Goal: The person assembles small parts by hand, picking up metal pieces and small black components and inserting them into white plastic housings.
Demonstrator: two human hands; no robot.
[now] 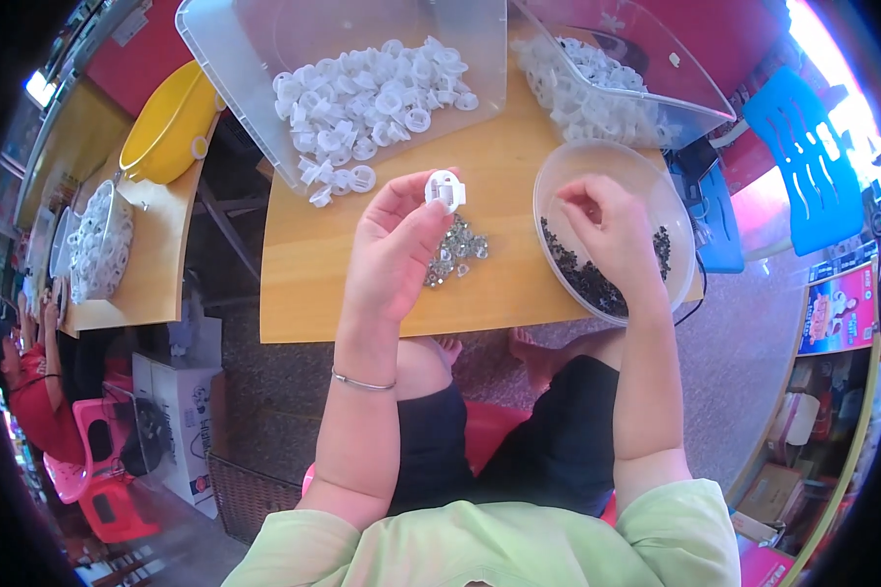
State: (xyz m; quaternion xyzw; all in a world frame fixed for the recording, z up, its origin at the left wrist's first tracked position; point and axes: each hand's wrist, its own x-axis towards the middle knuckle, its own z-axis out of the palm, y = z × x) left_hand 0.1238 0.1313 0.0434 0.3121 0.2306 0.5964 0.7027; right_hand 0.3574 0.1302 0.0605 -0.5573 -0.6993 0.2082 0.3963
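Note:
Between the thumb and fingers of my left hand (394,245) is a round white plastic part (444,190) with an opening in it, raised above the table. My right hand (612,230) hangs over a clear round bowl (553,196), its fingertips pinched together. Whatever they hold, if anything, is too small to make out. Many small black pieces (597,291) lie in the bottom of the bowl. A small heap of shiny metal pieces (460,252) rests on the wooden table (313,284), just beyond my left wrist and partly hidden by that hand.
A clear bin (230,78) tipped toward me spills white plastic parts (372,103) onto the table. Another clear bin (695,103) with white parts stands back right. To the left, a second table holds a yellow tub (166,122) and more white parts; a person in red (44,401) sits there.

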